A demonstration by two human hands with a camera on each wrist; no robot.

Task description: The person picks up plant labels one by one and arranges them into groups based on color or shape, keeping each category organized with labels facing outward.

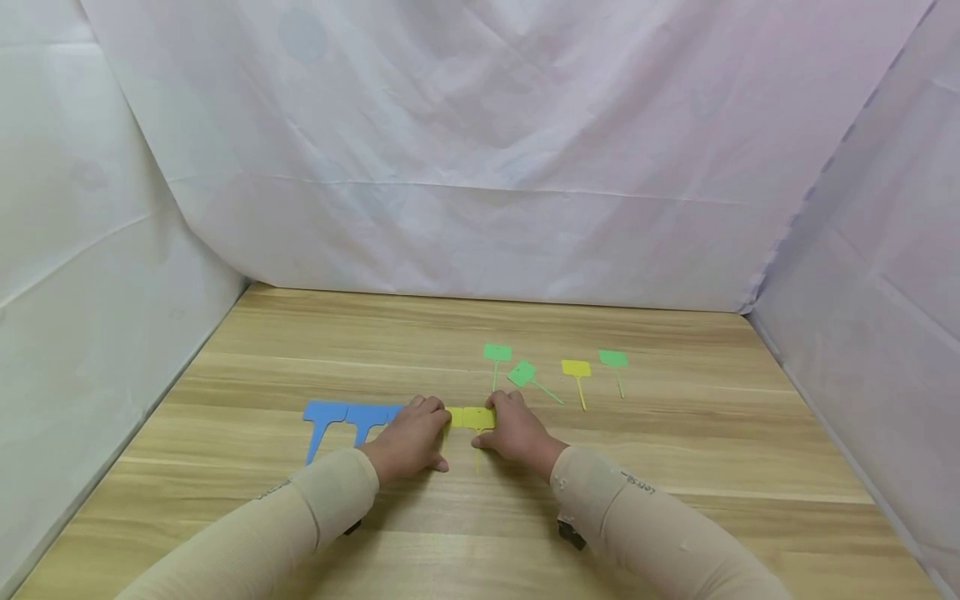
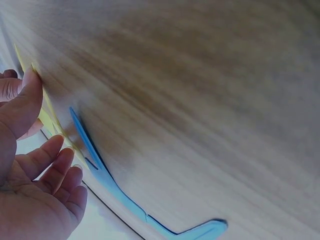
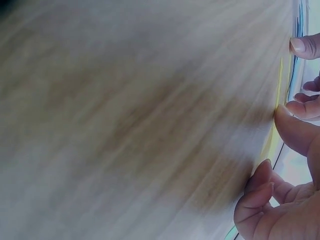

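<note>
Right hand [image 1: 517, 429]: thumb and index pinching the yellow T-shaped tag [image 1: 478, 418] at the right end of a row; thumb at the head's lower edge, index at its upper right. Left hand [image 1: 411, 437]: fingers bent, thumb set apart below, tips touching the next yellow tag [image 1: 456, 417]; cannot tell whether it pinches or only presses.

Row count: two yellow tags visible, heads side by side; leftward, three blue T-shaped tags [image 1: 326, 410], the third partly covered. Left hand blocks the blue–yellow stretch, so the row's full count is uncertain.

Beyond the right hand, lying loose: three green tags [image 1: 497, 352], one more yellow tag [image 1: 576, 368] between the second and third green ones.

All on a wood-grain tabletop [image 1: 450, 542]. Cream sleeves [image 1: 255, 517] cover both forearms. White cloth [image 1: 480, 125] hangs behind and at both sides.
</note>
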